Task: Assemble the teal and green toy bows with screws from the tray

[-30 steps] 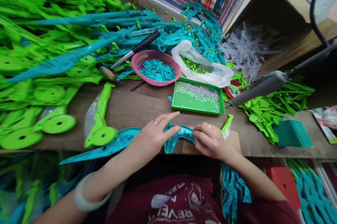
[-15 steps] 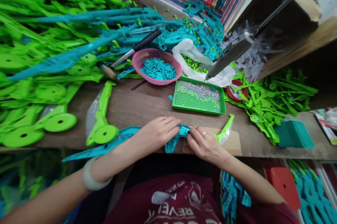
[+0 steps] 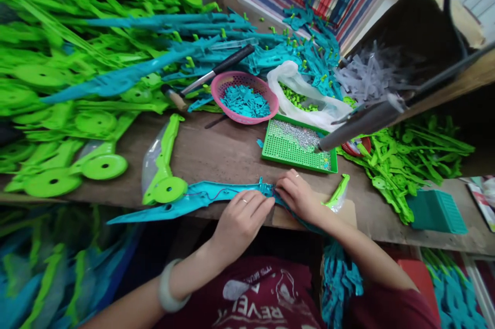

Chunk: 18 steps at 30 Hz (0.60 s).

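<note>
- A long teal plastic blade piece [image 3: 185, 201] lies along the near edge of the wooden surface [image 3: 228, 151]; it tapers to a point at the left, with a thin wire running along it.
- The left hand [image 3: 242, 218] rests curled on its right end, fingers pressing down.
- The right hand [image 3: 297, 194] pinches the same end; whether it also grips a small part is hard to tell.
- A pink basket [image 3: 247, 97] holds small teal pieces.
- A green perforated tray [image 3: 298, 146] carries tiny silvery bits.
- A clear plastic bag [image 3: 305, 94] contains small green parts.
</note>
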Tool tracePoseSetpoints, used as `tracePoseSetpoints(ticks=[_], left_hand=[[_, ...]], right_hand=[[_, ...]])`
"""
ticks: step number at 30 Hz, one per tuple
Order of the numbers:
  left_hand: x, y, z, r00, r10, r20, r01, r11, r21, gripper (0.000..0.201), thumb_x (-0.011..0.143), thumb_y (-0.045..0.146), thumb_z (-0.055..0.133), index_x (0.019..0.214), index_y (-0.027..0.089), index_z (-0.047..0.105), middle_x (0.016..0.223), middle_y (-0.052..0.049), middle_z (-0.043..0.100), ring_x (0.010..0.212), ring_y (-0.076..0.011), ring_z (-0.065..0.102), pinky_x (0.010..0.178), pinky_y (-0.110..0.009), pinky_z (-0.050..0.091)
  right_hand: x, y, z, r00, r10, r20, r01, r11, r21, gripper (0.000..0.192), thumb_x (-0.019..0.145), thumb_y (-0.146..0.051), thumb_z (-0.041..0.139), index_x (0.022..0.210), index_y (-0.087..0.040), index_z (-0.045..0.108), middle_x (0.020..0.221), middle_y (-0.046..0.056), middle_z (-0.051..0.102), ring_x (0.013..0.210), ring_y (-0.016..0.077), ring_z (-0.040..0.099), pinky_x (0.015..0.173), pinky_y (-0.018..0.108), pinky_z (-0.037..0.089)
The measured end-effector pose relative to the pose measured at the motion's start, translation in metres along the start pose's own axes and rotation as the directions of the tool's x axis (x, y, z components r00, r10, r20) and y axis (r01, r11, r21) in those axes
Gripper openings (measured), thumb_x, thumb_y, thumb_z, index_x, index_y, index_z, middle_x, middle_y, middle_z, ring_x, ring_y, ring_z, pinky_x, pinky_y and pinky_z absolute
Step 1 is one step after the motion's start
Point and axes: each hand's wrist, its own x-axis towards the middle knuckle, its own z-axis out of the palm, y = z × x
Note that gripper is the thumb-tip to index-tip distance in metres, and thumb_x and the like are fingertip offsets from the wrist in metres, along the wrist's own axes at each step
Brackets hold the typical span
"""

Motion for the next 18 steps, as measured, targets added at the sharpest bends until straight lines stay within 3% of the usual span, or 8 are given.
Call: tracePoseSetpoints(ticks=[7,14,18], left_hand=[[-0.0041,-0.0037,0.003,0.997,0.068,0.04,-0.072,0.99,0.117,0.029,0.099,0.007,0.041,0.11,0.009,0.068,0.089,-0.009,0.069,0.087,-0.0237,0.064,0.082,-0.038,0.054],[-0.003,-0.0004,0.0022,0.987,0.134,0.083,-0.144,0.982,0.124,0.028,0.096,0.005,0.044,0.107,0.01,0.069,0.092,-0.009,0.07,0.094,-0.0245,0.065,0.086,-0.038,0.053],[0.0012,0.0024,-0.0014,0.982,0.123,0.141,-0.145,0.978,0.152,0.025,0.092,0.002,0.046,0.099,0.009,0.07,0.091,-0.009,0.069,0.093,-0.0246,0.064,0.086,-0.038,0.052]], right_hand=[[0.0026,0.0001,-0.0025,0.994,0.098,0.055,-0.107,0.973,0.204,0.015,0.105,-0.022,0.044,0.093,-0.021,0.053,0.092,0.006,0.06,0.088,0.0195,0.054,0.081,0.034,0.048],[0.0008,-0.0005,0.0022,0.989,0.076,0.128,-0.085,0.994,0.067,0.021,0.106,-0.021,0.037,0.093,-0.02,0.054,0.095,0.009,0.058,0.087,0.0214,0.051,0.077,0.035,0.047],[0.005,0.0017,-0.0036,0.977,0.134,0.167,-0.159,0.976,0.15,0.019,0.105,-0.023,0.042,0.092,-0.02,0.056,0.095,0.008,0.058,0.089,0.0206,0.053,0.08,0.035,0.047]])
